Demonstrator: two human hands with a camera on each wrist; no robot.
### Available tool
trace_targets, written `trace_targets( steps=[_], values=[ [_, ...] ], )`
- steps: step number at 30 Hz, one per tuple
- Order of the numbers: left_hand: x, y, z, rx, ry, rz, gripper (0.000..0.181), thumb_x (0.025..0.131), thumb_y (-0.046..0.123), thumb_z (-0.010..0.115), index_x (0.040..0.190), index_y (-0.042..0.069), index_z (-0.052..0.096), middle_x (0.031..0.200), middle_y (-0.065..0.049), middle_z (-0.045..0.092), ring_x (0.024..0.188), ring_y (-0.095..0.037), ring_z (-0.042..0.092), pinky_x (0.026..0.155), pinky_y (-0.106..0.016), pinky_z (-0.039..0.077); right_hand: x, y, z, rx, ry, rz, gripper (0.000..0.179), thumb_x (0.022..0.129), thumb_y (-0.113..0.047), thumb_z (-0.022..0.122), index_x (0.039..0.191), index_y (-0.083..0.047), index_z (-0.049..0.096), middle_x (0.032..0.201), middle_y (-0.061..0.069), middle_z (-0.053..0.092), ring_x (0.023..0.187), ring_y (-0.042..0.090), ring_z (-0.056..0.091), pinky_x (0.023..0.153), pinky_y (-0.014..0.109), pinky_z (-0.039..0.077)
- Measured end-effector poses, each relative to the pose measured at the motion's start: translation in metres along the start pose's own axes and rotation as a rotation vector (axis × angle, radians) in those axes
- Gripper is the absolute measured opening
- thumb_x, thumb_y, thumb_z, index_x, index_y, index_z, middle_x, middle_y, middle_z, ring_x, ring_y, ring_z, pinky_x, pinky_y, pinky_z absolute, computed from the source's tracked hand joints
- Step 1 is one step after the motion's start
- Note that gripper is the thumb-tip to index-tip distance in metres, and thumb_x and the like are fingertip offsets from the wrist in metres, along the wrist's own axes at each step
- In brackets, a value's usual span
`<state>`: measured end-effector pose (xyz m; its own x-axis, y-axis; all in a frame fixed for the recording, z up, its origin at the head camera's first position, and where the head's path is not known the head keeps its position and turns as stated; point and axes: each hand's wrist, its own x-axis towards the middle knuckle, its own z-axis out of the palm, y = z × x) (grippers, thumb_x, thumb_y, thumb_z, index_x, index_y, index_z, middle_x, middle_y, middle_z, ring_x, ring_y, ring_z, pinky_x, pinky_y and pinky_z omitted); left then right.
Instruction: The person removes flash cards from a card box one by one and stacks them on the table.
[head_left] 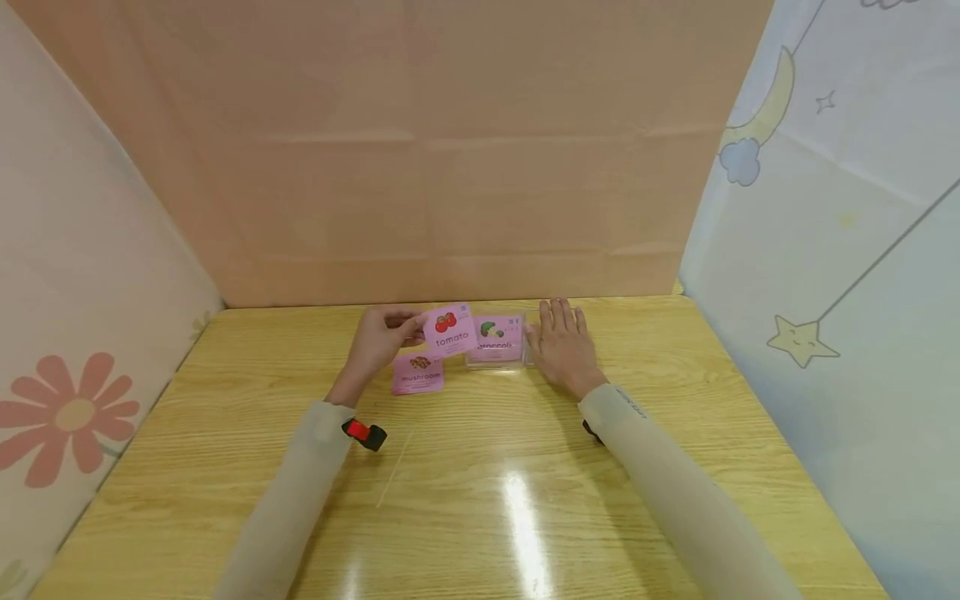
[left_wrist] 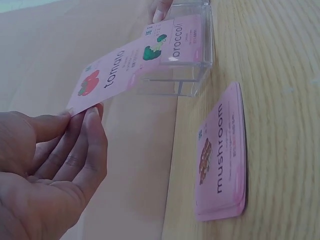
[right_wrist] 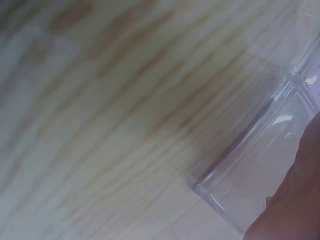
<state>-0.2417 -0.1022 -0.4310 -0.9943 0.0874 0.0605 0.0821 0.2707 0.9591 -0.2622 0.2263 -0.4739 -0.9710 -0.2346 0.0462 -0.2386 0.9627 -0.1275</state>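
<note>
My left hand [head_left: 377, 343] pinches a pink tomato card [head_left: 452, 331] by its left edge, between thumb and fingers. In the left wrist view the tomato card [left_wrist: 105, 77] slants up to a broccoli card [left_wrist: 175, 42] and overlaps it. That broccoli card lies in a clear plastic box [head_left: 495, 365] at the back of the table. My right hand [head_left: 561, 346] rests with straight fingers over the box's right part, its thumb towards the broccoli card. Just below the left hand lies a small stack of pink cards with a mushroom card [head_left: 418, 375] on top.
The wooden table [head_left: 465, 467] reaches back to a tan paper wall [head_left: 450, 167]. Patterned sheets hang on both sides, one with a flower [head_left: 73, 417], the other with a star [head_left: 802, 340]. In the right wrist view, an edge of the clear box [right_wrist: 245, 145] shows.
</note>
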Motion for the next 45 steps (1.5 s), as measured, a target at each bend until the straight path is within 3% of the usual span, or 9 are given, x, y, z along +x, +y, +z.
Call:
trace_targets(
  steps=[7,12,21,27,31,39,45],
  values=[
    [-0.004,-0.010,-0.016,0.006,-0.069,-0.073,0.033,0.104,0.021,0.067,0.127,-0.003,0.071,0.116,-0.024,0.075,0.091,-0.017,0.077,0.089,-0.043,0.066,0.000,0.000,-0.001,-0.007,0.017,0.000,0.075,0.113,-0.051,0.011,0.168,0.000,0.005,0.176,0.024,0.010,0.166,0.041,0.004,0.136,0.058,-0.001],
    [-0.009,-0.016,-0.026,0.028,-0.109,-0.123,0.031,0.106,0.015,0.063,0.129,-0.006,0.069,0.124,-0.027,0.072,0.095,-0.018,0.076,0.091,-0.044,0.065,0.001,0.000,0.002,-0.013,0.011,-0.005,0.075,0.113,-0.051,0.010,0.168,0.000,0.004,0.176,0.024,0.008,0.166,0.042,0.002,0.135,0.058,-0.002],
    [-0.010,-0.030,-0.037,-0.011,-0.125,-0.204,0.036,0.108,0.014,0.059,0.138,-0.006,0.063,0.131,-0.026,0.068,0.101,-0.017,0.075,0.088,-0.028,0.065,0.003,0.000,0.005,-0.009,0.017,-0.004,0.074,0.114,-0.050,0.013,0.168,0.000,0.005,0.176,0.025,0.010,0.165,0.042,0.004,0.135,0.059,0.000],
    [-0.010,-0.034,-0.043,-0.049,-0.140,-0.263,0.037,0.109,0.012,0.058,0.141,-0.006,0.061,0.135,-0.026,0.066,0.095,-0.013,0.076,0.096,-0.037,0.063,0.001,-0.002,0.003,-0.007,0.012,-0.004,0.075,0.113,-0.051,0.012,0.168,0.000,0.004,0.176,0.024,0.010,0.166,0.041,0.004,0.135,0.059,0.000],
    [-0.008,-0.038,-0.046,-0.073,-0.152,-0.292,0.039,0.108,0.012,0.059,0.141,-0.007,0.060,0.135,-0.027,0.066,0.093,-0.013,0.077,0.097,-0.038,0.062,0.001,-0.002,0.003,-0.005,0.016,-0.005,0.075,0.113,-0.051,0.012,0.168,-0.001,0.004,0.176,0.025,0.010,0.166,0.042,0.004,0.135,0.059,0.000],
    [-0.003,-0.052,-0.050,-0.045,-0.158,-0.315,0.038,0.107,0.010,0.061,0.140,-0.008,0.061,0.133,-0.028,0.068,0.088,-0.011,0.077,0.089,-0.032,0.065,0.004,0.001,0.007,-0.003,0.012,-0.006,0.076,0.113,-0.051,0.011,0.168,0.000,0.006,0.176,0.025,0.010,0.165,0.042,0.003,0.135,0.059,0.000],
    [-0.001,-0.058,-0.050,-0.091,-0.151,-0.345,0.037,0.107,0.008,0.060,0.139,-0.010,0.061,0.117,-0.016,0.074,0.086,-0.012,0.076,0.085,-0.031,0.066,0.004,0.001,0.005,-0.008,0.023,-0.009,0.075,0.113,-0.051,0.013,0.168,0.000,0.006,0.176,0.025,0.011,0.166,0.042,0.003,0.135,0.059,0.001]
  ],
)
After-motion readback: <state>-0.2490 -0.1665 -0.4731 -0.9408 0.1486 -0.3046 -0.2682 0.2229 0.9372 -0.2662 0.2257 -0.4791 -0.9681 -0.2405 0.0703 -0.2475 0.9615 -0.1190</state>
